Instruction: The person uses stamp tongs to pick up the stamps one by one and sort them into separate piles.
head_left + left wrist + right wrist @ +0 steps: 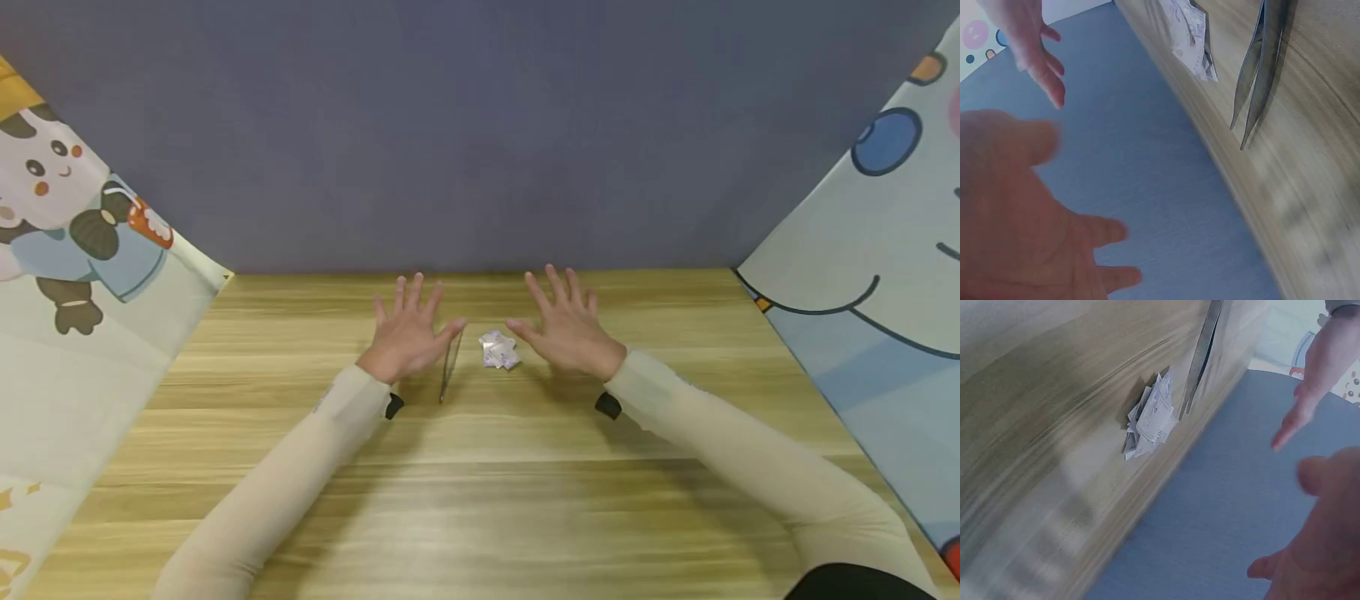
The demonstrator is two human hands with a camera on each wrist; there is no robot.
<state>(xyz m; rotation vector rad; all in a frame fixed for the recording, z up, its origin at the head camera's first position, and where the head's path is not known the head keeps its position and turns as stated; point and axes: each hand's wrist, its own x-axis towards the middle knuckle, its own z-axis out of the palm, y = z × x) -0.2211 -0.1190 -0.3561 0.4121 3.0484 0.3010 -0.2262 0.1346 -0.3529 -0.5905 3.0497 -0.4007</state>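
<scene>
A small pile of white packets (498,350) with printing lies on the wooden table, between my two hands. Metal tweezers (1262,69) rest to the left of the pile, their tips pointing to the far side. My left hand (408,337) is spread above the table just left of the tweezers, its thumb overlapping their tips in the head view. On the other side of the packets, my right hand (573,333) is held up with its fingers spread. Neither hand holds anything. In the right wrist view the packets (1152,419) overlap one another in a loose heap.
Behind the wood-grain table (465,500) stands a plain blue-grey panel (480,142). Cartoon-printed panels flank it, one on the left (82,292) and one on the right (847,275). A dark rounded object (858,583) shows at the bottom right edge.
</scene>
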